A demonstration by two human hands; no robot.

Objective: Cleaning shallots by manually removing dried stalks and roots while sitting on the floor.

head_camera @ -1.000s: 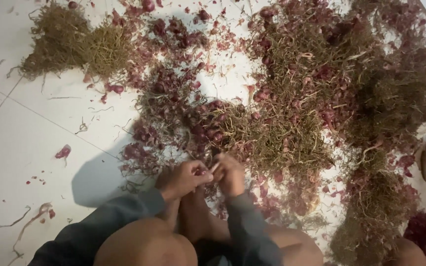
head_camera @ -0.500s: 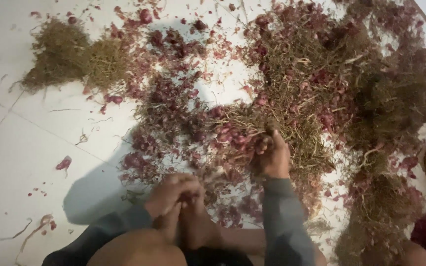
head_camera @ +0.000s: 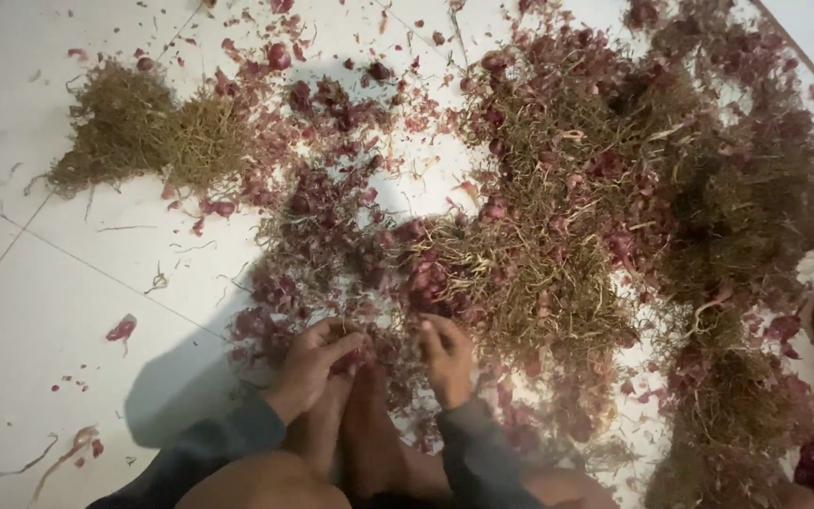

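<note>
A tiled indoor floor [head_camera: 58, 311] used as a sorting spot: heaps of dried stalks and roots [head_camera: 558, 236] and reddish-purple onion skins [head_camera: 322, 207] spread across the white tiles, centre to right of the frame.

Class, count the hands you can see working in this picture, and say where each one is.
2. The left hand is at bottom centre, fingers closed on small reddish shallots. The right hand is just beside it, at the edge of the shallot and dry-stem pile. No others show.

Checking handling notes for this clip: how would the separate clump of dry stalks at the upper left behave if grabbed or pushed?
The stalk clump looks wiry and tangled, so it would probably lift as one loose, light mat. Pushed, it would likely slide on the smooth white tile floor, shedding bits.
</note>
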